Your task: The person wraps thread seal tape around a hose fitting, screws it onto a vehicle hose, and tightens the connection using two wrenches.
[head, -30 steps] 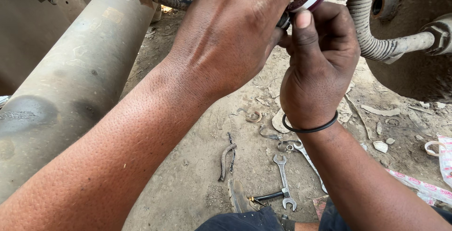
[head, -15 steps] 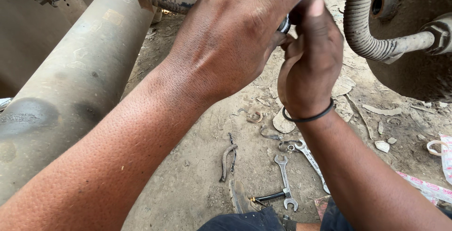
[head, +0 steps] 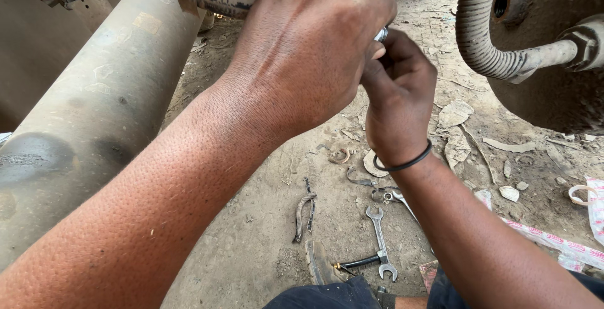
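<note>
My left hand (head: 308,51) and right hand (head: 396,95) pinch a small metal part (head: 381,33); pipe (head: 94,114) left, hose (head: 484,32) right, wrench (head: 380,243) on dirt below

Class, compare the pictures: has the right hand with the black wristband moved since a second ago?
Yes. The right hand has shifted a little left, away from the ribbed hose, and closed in under the left hand.

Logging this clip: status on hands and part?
Left hand and right hand both pinching a small metal fitting, mostly hidden. Hose close right. Wrenches on ground.
</note>
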